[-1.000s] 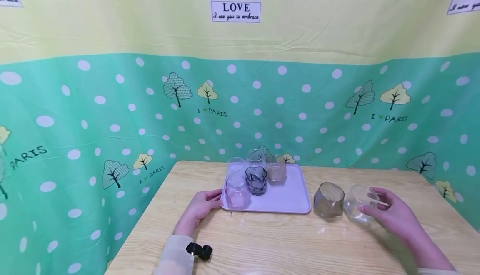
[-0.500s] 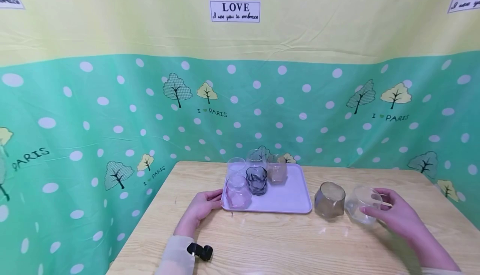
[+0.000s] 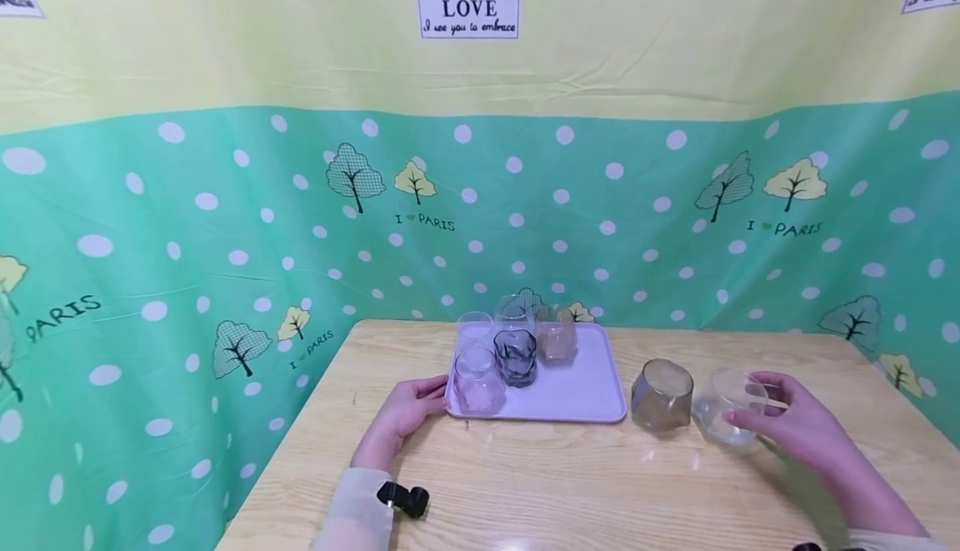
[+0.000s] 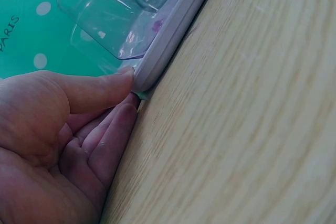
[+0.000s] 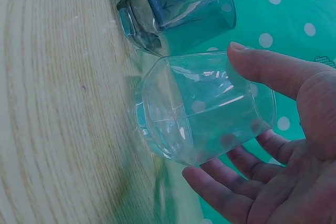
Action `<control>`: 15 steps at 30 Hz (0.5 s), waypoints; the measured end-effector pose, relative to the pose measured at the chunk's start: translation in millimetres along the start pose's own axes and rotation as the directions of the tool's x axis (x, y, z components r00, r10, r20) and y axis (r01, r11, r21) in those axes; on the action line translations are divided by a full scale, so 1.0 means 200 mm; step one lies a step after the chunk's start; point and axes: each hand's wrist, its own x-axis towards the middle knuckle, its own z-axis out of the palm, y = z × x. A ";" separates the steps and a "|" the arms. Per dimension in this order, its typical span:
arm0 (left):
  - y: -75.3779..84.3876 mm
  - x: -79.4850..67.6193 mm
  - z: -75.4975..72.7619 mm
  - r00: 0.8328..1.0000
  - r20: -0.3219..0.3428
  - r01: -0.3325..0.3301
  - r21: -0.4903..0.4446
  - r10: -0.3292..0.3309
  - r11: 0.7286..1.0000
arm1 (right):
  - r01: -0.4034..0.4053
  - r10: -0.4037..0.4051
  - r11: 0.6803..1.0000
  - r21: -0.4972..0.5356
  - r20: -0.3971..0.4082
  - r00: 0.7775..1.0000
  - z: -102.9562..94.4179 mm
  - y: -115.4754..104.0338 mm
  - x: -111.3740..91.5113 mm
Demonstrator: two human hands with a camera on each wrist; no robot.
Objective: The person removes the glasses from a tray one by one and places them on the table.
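Observation:
At the lavender tray's [image 3: 573, 393] left edge, my left hand [image 3: 408, 409] pinches the rim near a corner. In the left wrist view my left thumb lies against the tray rim [image 4: 157, 56], with the fingers curled below. My right hand [image 3: 798, 426] holds a clear glass [image 3: 720, 413] from its right side. In the right wrist view the thumb is on one side of the clear glass [image 5: 205, 103] and the fingers on the other; its base is at the tabletop. Just left of it stands a smoky brown glass [image 3: 662, 401], upright on the table.
Several glasses stand on the tray's left and back: a pinkish glass [image 3: 480, 388], a dark grey glass [image 3: 516, 361], a brownish glass [image 3: 557, 341] and clear ones behind. The wooden table [image 3: 570, 484] ends at a green and yellow curtain [image 3: 525, 201].

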 end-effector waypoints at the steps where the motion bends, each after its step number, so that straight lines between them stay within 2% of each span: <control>1: 0.00 0.00 0.00 1.000 0.000 -0.003 0.006 0.003 1.000 | 0.002 -0.002 1.000 0.001 0.002 1.000 0.00 0.00 0.00; 15: 0.00 0.00 0.00 1.000 0.001 -0.010 -0.016 0.010 1.000 | 0.010 -0.010 1.000 0.013 0.018 1.000 -0.01 0.01 0.00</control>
